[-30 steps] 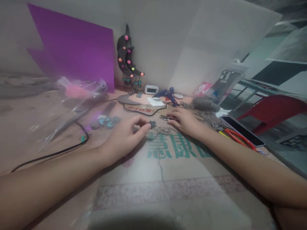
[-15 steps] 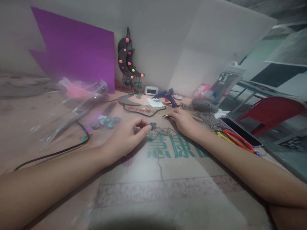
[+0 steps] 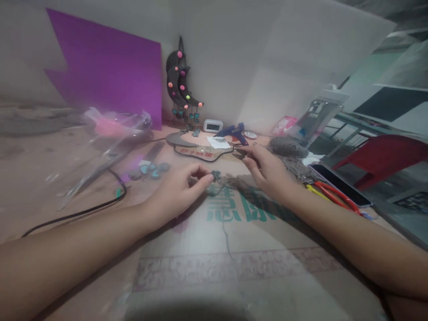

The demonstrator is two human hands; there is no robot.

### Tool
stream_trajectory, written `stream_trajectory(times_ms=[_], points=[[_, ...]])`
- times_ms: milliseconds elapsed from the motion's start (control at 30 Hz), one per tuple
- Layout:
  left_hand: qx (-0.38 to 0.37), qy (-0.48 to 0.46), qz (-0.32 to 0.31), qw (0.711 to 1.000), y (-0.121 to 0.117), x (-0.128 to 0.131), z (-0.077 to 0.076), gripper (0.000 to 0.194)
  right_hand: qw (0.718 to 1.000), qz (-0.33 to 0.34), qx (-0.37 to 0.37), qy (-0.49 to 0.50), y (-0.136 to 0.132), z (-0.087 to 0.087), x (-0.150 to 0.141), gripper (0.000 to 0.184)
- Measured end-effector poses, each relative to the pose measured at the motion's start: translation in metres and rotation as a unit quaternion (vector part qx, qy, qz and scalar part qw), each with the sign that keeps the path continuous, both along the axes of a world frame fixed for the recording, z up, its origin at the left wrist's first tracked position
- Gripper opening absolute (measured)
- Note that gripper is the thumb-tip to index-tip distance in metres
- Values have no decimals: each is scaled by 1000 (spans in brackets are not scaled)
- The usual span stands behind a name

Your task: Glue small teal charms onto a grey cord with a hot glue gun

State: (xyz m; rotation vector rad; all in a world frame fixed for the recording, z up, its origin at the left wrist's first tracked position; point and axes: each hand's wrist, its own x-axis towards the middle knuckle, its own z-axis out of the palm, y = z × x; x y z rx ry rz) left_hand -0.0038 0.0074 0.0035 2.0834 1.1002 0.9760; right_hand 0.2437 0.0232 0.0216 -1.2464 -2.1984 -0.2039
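My left hand point(image 3: 182, 189) rests on the cardboard sheet point(image 3: 247, 240) and pinches a small dark teal charm point(image 3: 216, 175) between thumb and forefinger; a thin string point(image 3: 225, 223) trails from it toward me. My right hand point(image 3: 267, 169) is lifted a little above the sheet, its fingers closed on a small metal snipping tool point(image 3: 241, 152) whose tips point left. A tangle of grey twine point(image 3: 234, 182) lies between the two hands.
A blue glue gun point(image 3: 232, 130), a small white clock point(image 3: 213, 125) and a dark crescent hanging point(image 3: 180, 84) stand at the back. A purple sheet point(image 3: 110, 76) leans on the wall. Red-handled pliers point(image 3: 334, 195) and a phone point(image 3: 337, 178) lie right; a black cable point(image 3: 100, 205) left.
My right hand has picked the small metal tool up off the sheet and raised it slightly. My left hand keeps its pinch on the charm in the same spot.
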Motion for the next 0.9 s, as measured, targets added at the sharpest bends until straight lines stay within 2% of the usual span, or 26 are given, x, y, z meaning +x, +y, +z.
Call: stream_trajectory(times_ms=[133,333,567,900], points=[[5,-2,0,1000,0,0,-2,22,997,48,23,-53,-10,-4,-10,31],[10,-18,-3,1000,0,1,-2,19,997,69,21,-35,-1,-20,-8,31],[-9,-30,5,999,0,1,0,20,992,89,48,-73,-7,-17,-8,33],[-46,-27,20,998,1,0,-3,23,957,124,189,-183,-18,-10,-14,26]])
